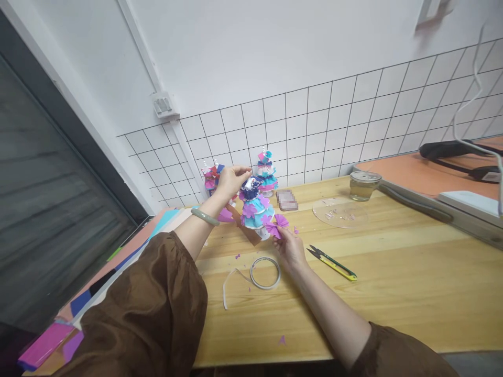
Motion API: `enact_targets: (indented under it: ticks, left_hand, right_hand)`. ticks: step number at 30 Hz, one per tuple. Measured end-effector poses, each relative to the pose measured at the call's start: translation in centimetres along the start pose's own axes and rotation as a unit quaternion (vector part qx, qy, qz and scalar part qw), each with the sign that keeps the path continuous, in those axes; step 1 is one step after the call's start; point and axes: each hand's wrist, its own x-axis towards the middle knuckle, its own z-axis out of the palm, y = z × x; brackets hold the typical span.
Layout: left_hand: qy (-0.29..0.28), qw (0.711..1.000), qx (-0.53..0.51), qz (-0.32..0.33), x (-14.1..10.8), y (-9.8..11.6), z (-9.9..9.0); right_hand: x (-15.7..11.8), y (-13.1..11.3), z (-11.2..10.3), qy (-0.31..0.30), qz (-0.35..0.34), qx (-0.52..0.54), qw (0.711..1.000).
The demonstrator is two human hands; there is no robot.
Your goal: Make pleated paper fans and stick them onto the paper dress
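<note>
My left hand (pixel 234 182) is closed at the top of a tiered paper tree (pixel 254 204) in dark blue, light blue and purple on a white base. Its fingertips are pinched on the white tip of this tree. In my right hand (pixel 290 247) is a pleated purple paper piece (pixel 278 225), held between thumb and fingers beside the tree's lower tier. Just below lies a roll of clear tape (pixel 265 286) with a loose strip. Snips (pixel 332 263) with green and yellow handles rest to the right of my right hand.
Another paper tree (pixel 266 175) stands behind, with more decorations (pixel 210 178) at the left. A clear plate (pixel 338 213) of small bits and a lidded glass jar (pixel 364 186) are at the right. Colored paper sheets (pixel 129 246) line the table's left edge. Purple scraps lie about.
</note>
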Motion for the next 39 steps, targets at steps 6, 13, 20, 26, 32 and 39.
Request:
enact_targets:
  ticks: [6,13,20,26,32,39]
  left_hand:
    - [-0.015,1.000,-0.010,0.001,0.1,-0.3,0.0]
    - [-0.023,1.000,0.014,-0.003,-0.2,0.2,-0.5]
    - [-0.026,0.999,0.031,-0.005,-0.4,0.7,-0.8]
    - [-0.032,0.999,0.040,0.006,-0.6,0.8,-0.8]
    - [-0.031,0.999,0.042,0.007,-0.8,0.7,-0.9]
    - [-0.029,0.999,0.010,0.011,-0.3,-0.4,-0.8]
  right_hand:
    - [-0.3,-0.4,0.2,-0.007,-0.018,-0.004,1.000]
    - [-0.6,-0.5,0.4,-0.035,-0.032,-0.022,0.999]
    - [-1.2,-0.9,0.9,-0.106,-0.035,-0.062,0.992]
    - [-1.5,-2.8,1.9,-0.222,-0.097,-0.213,0.947]
    - [0.8,-5.8,3.6,-0.303,-0.150,-0.284,0.897]
    - [4.9,-6.7,4.4,-0.270,-0.224,-0.325,0.878]
